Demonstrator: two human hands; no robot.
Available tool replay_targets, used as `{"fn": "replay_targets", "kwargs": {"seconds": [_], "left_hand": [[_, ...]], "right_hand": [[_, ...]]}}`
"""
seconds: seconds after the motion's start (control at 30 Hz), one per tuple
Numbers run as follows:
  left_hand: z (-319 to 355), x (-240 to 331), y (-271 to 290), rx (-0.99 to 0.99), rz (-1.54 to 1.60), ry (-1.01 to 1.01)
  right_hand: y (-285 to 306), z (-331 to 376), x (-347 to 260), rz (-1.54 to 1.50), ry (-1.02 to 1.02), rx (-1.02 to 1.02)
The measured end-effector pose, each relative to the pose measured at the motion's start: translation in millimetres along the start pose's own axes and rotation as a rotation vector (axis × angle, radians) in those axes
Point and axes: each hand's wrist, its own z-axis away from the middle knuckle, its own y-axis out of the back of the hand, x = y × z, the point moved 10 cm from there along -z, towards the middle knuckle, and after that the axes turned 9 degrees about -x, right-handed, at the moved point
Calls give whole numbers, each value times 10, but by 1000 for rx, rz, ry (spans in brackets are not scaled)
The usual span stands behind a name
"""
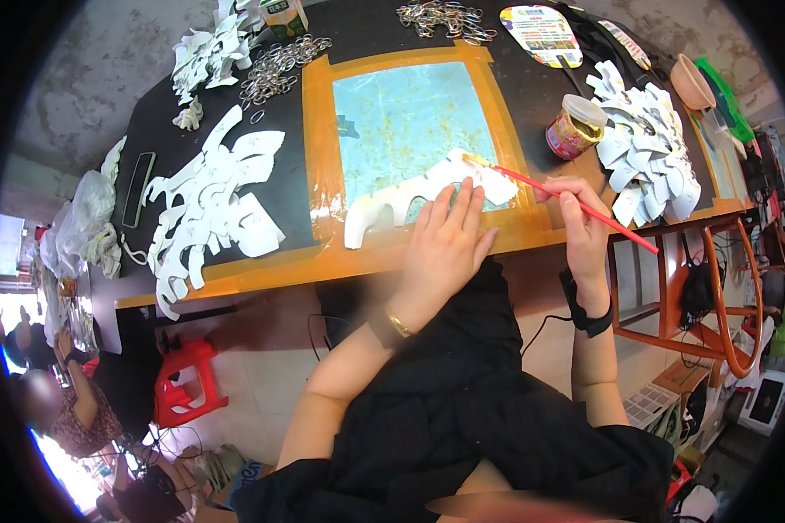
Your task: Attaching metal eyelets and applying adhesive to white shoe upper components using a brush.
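My left hand lies flat, fingers stretched out, on a white cut piece with a scalloped edge. The piece rests near the table's front edge on a light blue sheet bordered with amber tape. In my right hand is a slim brush with a red handle, held between thumb and fingers. Its tip touches the right end of the piece, where a yellowish smear shows. Beyond my right hand stands a jar of yellowish stuff with a pale cap on top.
White cut pieces lie heaped at left, at right and far left. Metal clasps and a phone are on the dark table. A wooden chair stands right, a red stool left, near another person.
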Motion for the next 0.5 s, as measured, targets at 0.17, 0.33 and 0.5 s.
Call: {"fn": "replay_targets", "kwargs": {"seconds": [0.17,0.33,0.5], "left_hand": [[7,-3,2,-2,-5,5],[5,9,10,8,7,0],[-2,12,10,21,-4,-9]], "right_hand": [[-135,-23,39,29,-22,-30],[-18,23,-42,17,33,-28],[-67,44,34,-1,-38,4]]}}
